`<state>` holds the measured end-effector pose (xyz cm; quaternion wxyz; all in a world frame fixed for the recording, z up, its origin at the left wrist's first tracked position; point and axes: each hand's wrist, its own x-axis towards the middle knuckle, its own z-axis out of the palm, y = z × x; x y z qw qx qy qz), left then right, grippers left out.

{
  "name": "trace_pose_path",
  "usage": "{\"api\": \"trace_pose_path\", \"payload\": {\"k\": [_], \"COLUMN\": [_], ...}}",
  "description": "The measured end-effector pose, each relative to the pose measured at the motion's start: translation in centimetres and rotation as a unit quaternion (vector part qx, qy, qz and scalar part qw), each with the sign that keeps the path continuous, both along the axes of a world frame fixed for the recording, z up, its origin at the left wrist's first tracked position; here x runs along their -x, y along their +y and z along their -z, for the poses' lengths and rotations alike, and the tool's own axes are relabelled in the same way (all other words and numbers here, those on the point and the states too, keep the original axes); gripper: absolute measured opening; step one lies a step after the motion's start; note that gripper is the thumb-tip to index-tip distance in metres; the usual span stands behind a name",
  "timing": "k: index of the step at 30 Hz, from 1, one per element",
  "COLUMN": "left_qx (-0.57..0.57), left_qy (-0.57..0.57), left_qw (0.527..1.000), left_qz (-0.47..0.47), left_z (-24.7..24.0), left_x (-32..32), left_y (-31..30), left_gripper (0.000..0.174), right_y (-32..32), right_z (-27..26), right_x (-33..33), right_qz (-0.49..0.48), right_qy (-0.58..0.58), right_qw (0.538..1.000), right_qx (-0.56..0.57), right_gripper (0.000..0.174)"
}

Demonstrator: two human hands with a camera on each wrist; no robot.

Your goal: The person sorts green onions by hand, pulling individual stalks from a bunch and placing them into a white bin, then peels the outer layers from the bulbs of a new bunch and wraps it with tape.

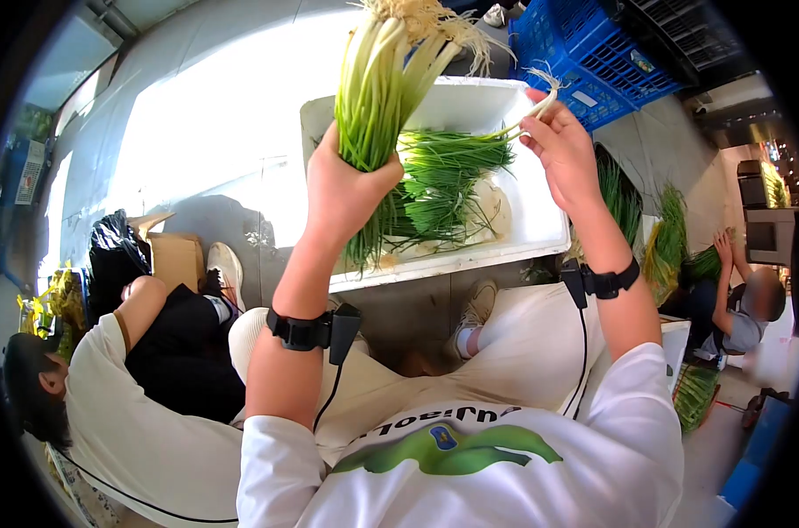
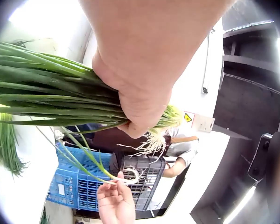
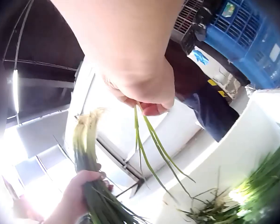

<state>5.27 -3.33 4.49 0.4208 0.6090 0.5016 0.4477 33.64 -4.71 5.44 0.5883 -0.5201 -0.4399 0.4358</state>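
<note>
In the head view my left hand (image 1: 346, 189) grips a thick bunch of scallions (image 1: 373, 97) around its green part, with the pale roots pointing up and away. My right hand (image 1: 565, 158) pinches a few thin scallions (image 1: 544, 104) near their white ends, over the right end of a white foam box (image 1: 452, 266). In the right wrist view, the green leaves of these scallions (image 3: 151, 135) hang down below the fingers. More scallions (image 1: 448, 176) lie in a loose pile on the floor of the box.
Blue plastic crates (image 1: 584, 66) stand beyond the box at the right. A seated person (image 1: 144, 396) is close on my left, near a cardboard box (image 1: 176, 261) and a black plastic bag (image 1: 116, 255). Another person (image 1: 743, 304) sits far right, by more bundled greens (image 1: 668, 233).
</note>
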Motion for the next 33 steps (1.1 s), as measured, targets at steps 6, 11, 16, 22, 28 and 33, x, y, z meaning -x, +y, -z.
{"api": "trace_pose_path", "payload": {"k": [6,11,16,22,28,33], "left_qx": [-0.002,-0.018,-0.048,-0.03,-0.043,-0.034], "left_qy": [-0.007,0.012,0.032,-0.014,0.015,0.043], "left_qw": [0.999,0.999,0.997,0.996,0.992,0.99], "left_qz": [0.033,0.036,0.056,0.087,0.114,0.126], "left_z": [-0.4,-0.4,0.0,0.1,0.6,0.3], "left_x": [-1.0,-1.4,-1.9,-0.9,-0.6,-0.8], "left_y": [-1.3,-2.1,-2.6,-2.5,-2.5,-2.4], "left_gripper": [0.032,0.033,0.046,0.053,0.053,0.054], "right_y": [-3.0,-3.8,-2.9,-2.1,-2.2,-2.5], "right_z": [-3.6,-4.5,-4.4,-4.5,-4.0,-3.8], "right_x": [4.1,6.2,7.9,8.9,9.2,9.3], "right_qz": [-0.101,-0.102,-0.095,-0.077,-0.094,-0.137], "right_qy": [0.02,-0.039,-0.061,-0.13,-0.064,0.003], "right_qw": [0.994,0.994,0.993,0.987,0.993,0.99], "right_qx": [0.048,0.003,-0.02,-0.053,-0.033,-0.035], "right_gripper": [0.02,0.018,0.024,0.023,0.021,0.023]}}
